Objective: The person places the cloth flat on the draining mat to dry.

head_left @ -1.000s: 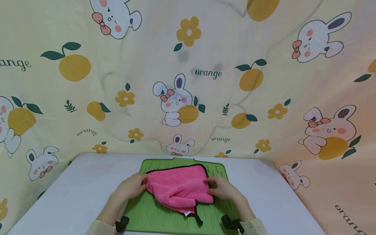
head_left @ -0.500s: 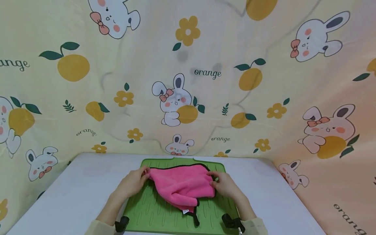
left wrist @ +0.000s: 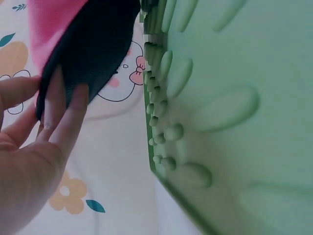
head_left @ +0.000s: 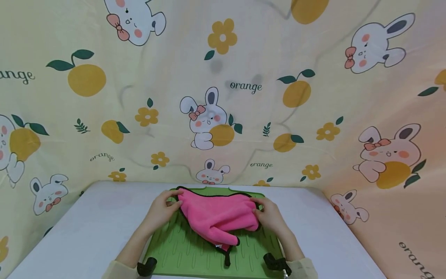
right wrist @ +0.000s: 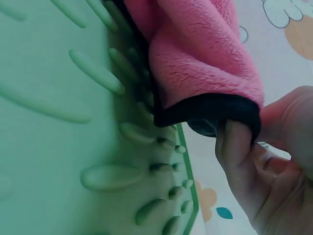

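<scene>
A pink plush cleaning cloth (head_left: 217, 213) with black edging is held up by both hands over a green ridged mat (head_left: 181, 257). My left hand (head_left: 161, 211) pinches its far left corner; in the left wrist view, fingers lie against the dark underside (left wrist: 105, 44) while the thumb is on the pink face. At the right edge my right hand (head_left: 272, 217) grips the border, thumb on one side and fingers tucked behind, as the right wrist view shows at the cloth's black-edged corner (right wrist: 210, 105). The middle sags in folds, and a black hanging loop (head_left: 227, 259) dangles near a partly hidden white tag.
The green mat lies on a white table (head_left: 97, 228). Behind and beside the table hangs a cream curtain (head_left: 167, 69) printed with rabbits and oranges. Black wrist-worn devices (head_left: 147, 266) sit by both sleeves, low over the mat's near corners.
Both hands have moved away from me and slightly upward, raising the cloth's far edge. The left corner, lower a second ago, is now lifted, and the loop has swung left.
</scene>
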`<action>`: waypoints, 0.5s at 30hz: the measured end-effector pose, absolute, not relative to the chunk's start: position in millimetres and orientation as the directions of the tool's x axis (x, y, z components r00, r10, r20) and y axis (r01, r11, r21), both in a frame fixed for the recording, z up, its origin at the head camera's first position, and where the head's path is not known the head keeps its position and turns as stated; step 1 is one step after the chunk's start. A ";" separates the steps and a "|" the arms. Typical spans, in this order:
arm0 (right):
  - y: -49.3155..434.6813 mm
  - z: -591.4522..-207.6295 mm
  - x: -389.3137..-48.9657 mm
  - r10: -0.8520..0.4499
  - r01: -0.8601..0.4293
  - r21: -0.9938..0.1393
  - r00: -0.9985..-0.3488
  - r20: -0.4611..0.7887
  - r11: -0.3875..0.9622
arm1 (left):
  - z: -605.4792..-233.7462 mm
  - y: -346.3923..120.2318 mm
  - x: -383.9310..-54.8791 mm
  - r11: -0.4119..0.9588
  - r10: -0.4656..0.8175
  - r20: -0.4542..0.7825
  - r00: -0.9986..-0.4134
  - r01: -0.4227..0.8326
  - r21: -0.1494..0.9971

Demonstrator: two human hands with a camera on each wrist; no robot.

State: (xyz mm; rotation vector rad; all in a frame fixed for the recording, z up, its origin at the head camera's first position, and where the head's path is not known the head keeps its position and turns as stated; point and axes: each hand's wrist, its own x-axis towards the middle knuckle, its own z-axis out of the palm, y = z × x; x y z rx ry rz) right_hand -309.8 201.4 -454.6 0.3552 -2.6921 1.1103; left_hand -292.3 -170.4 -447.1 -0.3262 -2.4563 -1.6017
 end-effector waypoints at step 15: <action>207.7 -465.8 -311.5 -0.192 -0.267 -0.600 -0.963 0.188 0.754 | -461.0 -170.9 -294.9 0.539 0.357 0.216 -0.909 0.389 0.747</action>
